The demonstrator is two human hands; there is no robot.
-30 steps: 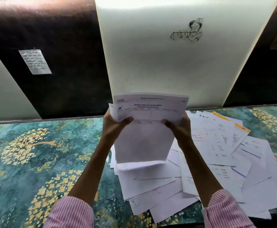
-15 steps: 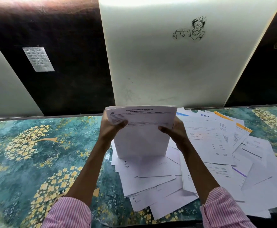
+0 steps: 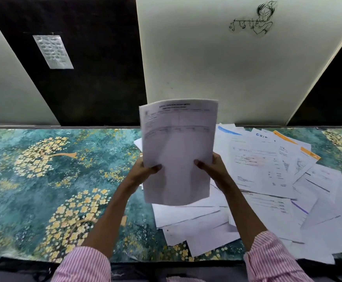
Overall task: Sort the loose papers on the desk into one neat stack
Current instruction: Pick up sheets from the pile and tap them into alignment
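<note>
- Just above the loose papers [image 3: 267,180], a sheaf [image 3: 178,143] stands upright in both hands, printed face toward the camera, the print blurred.
- At its left edge the left hand [image 3: 139,175] grips it, thumb on the front, the other fingers hidden behind.
- At its right edge the right hand [image 3: 216,169] grips the same way, thumb across the front.
- Fanned and overlapping, the loose papers cover the right half of the tabletop [image 3: 44,180], a few with orange or blue headers.
- Teal with yellow blossoms, the tabletop is bare on the left.
- Pink-striped sleeves [image 3: 84,263] show at the bottom.
- Behind stands a white panel [image 3: 186,68] bearing a drawing [image 3: 251,19]; a silvery sheet [image 3: 53,51] hangs on the dark panel [image 3: 95,68] beside it.
</note>
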